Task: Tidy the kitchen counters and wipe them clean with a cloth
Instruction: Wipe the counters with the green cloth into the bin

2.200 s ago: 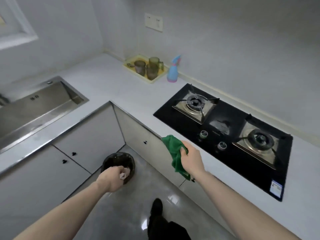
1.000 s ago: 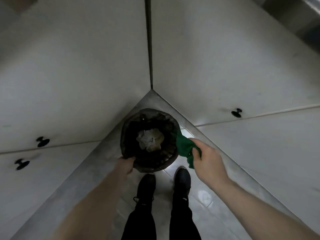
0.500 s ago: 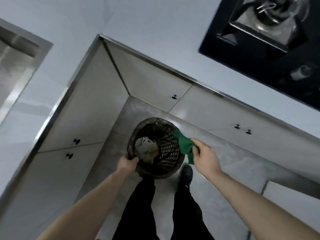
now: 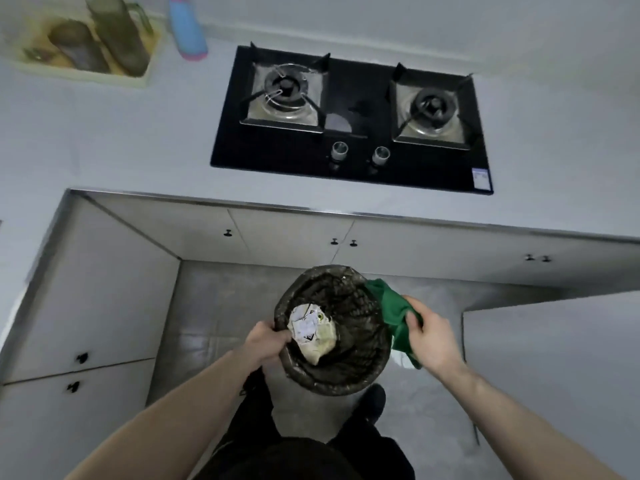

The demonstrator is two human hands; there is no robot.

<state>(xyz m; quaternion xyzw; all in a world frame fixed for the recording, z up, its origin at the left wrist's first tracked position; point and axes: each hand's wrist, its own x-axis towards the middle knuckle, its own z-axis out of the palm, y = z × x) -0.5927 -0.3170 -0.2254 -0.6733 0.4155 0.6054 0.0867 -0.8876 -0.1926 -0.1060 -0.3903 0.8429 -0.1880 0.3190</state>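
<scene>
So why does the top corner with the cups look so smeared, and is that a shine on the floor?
Head view: the yellow tray of cups and the spray bottle at the top left are streaked by blur; the stove is fairly sharp. The counter edge bends, a wide-angle effect. The floor shows pale glare. Light is dim and even.

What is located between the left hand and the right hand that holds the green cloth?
In the head view, the dark bin lies between them, crumpled paper inside; the left hand grips its rim, the right hand holds the green cloth beside it.
</scene>
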